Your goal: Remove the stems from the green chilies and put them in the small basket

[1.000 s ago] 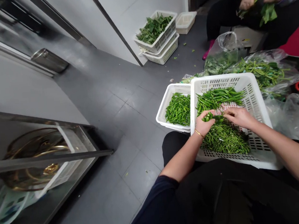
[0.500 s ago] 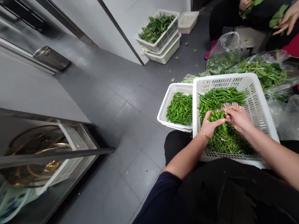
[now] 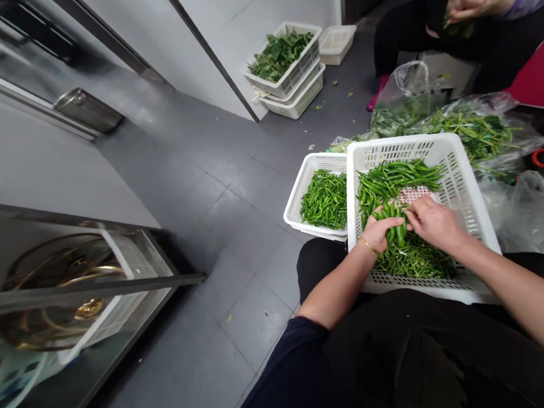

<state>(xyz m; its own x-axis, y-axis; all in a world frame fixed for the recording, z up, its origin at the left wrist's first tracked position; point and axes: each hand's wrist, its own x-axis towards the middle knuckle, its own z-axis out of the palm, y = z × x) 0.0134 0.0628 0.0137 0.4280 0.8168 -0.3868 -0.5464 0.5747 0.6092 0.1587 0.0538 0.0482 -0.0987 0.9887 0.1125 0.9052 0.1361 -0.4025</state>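
A large white perforated basket (image 3: 477, 211) rests on my lap. Whole green peppers (image 3: 396, 177) lie at its far side, with a heap of small green stems (image 3: 414, 258) at the near side. Over the basket, my left hand (image 3: 378, 231) is closed around several green peppers. Close to its right, my right hand (image 3: 430, 220) pinches at the stem end of a pepper, its thumb and fingertips together. A smaller white basket (image 3: 292, 212) holding green peppers (image 3: 325, 199) stands on the left.
Plastic bags of greens (image 3: 480, 132) lie beyond the basket. Stacked baskets of leaves (image 3: 282, 54) stand by the wall. Another person's hands (image 3: 478, 2) hold greens at the upper right. A metal shelf (image 3: 164, 281) is on the left.
My right hand has turned slightly and its fingers have curled in more beside the peppers. The other person's hands, apart before, have come together. The view has shifted slightly.
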